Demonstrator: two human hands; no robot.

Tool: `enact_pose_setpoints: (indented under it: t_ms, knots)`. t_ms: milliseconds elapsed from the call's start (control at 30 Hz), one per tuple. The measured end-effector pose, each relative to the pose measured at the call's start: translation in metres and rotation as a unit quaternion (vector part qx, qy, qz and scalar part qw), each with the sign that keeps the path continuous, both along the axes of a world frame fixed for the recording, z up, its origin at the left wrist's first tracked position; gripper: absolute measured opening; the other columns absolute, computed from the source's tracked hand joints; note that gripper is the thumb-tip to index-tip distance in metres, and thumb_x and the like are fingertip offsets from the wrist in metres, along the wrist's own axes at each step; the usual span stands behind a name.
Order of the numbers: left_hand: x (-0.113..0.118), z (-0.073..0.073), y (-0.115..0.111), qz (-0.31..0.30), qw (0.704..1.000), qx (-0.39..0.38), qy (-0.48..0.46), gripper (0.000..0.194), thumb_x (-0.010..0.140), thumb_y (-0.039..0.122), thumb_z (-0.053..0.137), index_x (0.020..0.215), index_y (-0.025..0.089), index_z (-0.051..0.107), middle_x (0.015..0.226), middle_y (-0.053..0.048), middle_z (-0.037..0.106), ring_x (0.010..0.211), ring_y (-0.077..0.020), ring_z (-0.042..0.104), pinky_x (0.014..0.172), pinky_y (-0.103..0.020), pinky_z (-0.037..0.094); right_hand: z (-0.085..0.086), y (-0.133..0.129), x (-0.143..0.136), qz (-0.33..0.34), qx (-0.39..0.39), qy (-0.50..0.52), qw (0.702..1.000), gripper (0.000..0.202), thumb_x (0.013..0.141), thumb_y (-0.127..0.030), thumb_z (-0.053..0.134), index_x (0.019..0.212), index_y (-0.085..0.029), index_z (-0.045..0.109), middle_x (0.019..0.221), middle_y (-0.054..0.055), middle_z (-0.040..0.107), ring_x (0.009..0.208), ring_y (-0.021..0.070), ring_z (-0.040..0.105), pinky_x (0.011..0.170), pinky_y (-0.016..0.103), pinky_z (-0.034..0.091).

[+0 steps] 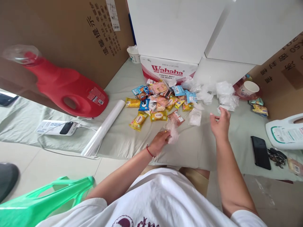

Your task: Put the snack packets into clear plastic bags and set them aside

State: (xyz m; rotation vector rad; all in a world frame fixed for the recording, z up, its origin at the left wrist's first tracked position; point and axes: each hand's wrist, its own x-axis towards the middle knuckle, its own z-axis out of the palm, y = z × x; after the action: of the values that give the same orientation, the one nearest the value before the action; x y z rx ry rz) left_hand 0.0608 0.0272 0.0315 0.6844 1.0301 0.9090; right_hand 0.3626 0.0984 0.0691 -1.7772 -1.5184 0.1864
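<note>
My left hand [160, 142] pinches a crumpled clear plastic bag [173, 134] at the front of a pile of wrapped snacks [159, 97]. Over the cloth to the right, my right hand [220, 123] is raised with its fingers apart and nothing held. Just beyond it lies a heap of clear plastic bags [226, 94]. Between the hands, past the held bag, sits another small clear bag [195, 116]. A brown and white packet [177, 117] lies partly behind the held bag. Yellow packets [138, 121] are at the pile's near left.
A red jug [71, 88], a clear film roll [104, 127] and a power bank [56, 127] are left. A Wahaba-style printed carton [168, 70] stands behind. Right are a paper cup [250, 88], a black phone [260, 153], keys [276, 157] and a white bottle [286, 132].
</note>
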Motion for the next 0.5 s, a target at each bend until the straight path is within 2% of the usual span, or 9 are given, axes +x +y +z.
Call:
enact_pose_setpoints:
  t_ms: [100,167,200,267,367,433,500]
  knots:
    - [-0.007,-0.003,-0.005,0.031,0.997,0.021,0.069,0.031,0.074,0.04,0.078,0.059,0.018,0.06,0.071,0.0,0.059,0.072,-0.0144,0.055,0.067,-0.027,0.044,-0.023,-0.004,-0.026,0.131,-0.029,-0.062,0.989,0.056,0.092,-0.045,0.061,0.144,-0.022,0.056,0.152,0.02,0.043,0.1,0.0248,0.066,0.088,0.045,0.059]
    - [-0.012,-0.006,-0.006,0.041,0.994,0.023,0.101,0.029,0.076,0.038,0.074,0.059,0.019,0.06,0.067,0.001,0.057,0.066,-0.0131,0.052,0.062,-0.026,0.04,-0.039,-0.002,-0.04,0.204,-0.063,-0.094,0.972,0.042,0.092,-0.039,0.062,0.131,-0.025,0.067,0.152,0.014,0.048,0.114,0.0289,0.061,0.101,0.048,0.054]
    - [-0.014,-0.007,-0.006,0.041,0.993,0.019,0.108,0.028,0.077,0.039,0.073,0.061,0.019,0.061,0.064,0.001,0.056,0.062,-0.0124,0.05,0.059,-0.026,0.038,-0.044,0.002,-0.043,0.213,-0.081,-0.104,0.968,0.037,0.091,-0.035,0.061,0.125,-0.025,0.071,0.15,0.013,0.051,0.12,0.0312,0.059,0.106,0.051,0.05]
    - [-0.018,-0.006,-0.006,0.037,0.994,0.008,0.106,0.027,0.077,0.042,0.071,0.066,0.019,0.064,0.063,0.001,0.058,0.056,-0.0115,0.05,0.055,-0.026,0.036,-0.047,0.016,-0.038,0.172,-0.105,-0.098,0.975,0.034,0.089,-0.029,0.061,0.119,-0.021,0.074,0.148,0.015,0.055,0.125,0.035,0.056,0.112,0.056,0.044]
    - [-0.022,-0.001,-0.006,0.041,0.996,-0.001,0.082,0.029,0.073,0.045,0.075,0.073,0.018,0.067,0.073,-0.003,0.068,0.062,-0.0133,0.06,0.055,-0.025,0.038,-0.032,0.03,-0.02,0.086,-0.086,-0.04,0.992,0.041,0.088,-0.034,0.062,0.126,-0.02,0.072,0.155,0.016,0.047,0.131,0.0355,0.055,0.109,0.055,0.048]
    - [-0.022,0.004,-0.008,0.029,0.998,-0.009,0.05,0.034,0.07,0.047,0.079,0.077,0.016,0.069,0.077,-0.005,0.071,0.065,-0.0149,0.065,0.055,-0.025,0.039,-0.016,0.021,-0.02,0.076,-0.04,0.034,0.996,0.04,0.091,-0.042,0.061,0.124,-0.022,0.072,0.155,0.013,0.048,0.131,0.0323,0.057,0.1,0.048,0.055]
    - [-0.02,0.007,-0.01,-0.002,1.0,-0.019,-0.001,0.037,0.068,0.048,0.082,0.078,0.014,0.071,0.075,-0.006,0.072,0.064,-0.0152,0.066,0.056,-0.024,0.039,-0.005,-0.004,-0.036,0.09,-0.025,0.157,0.983,0.04,0.094,-0.051,0.058,0.119,-0.023,0.073,0.143,0.012,0.059,0.123,0.0286,0.062,0.091,0.042,0.059]
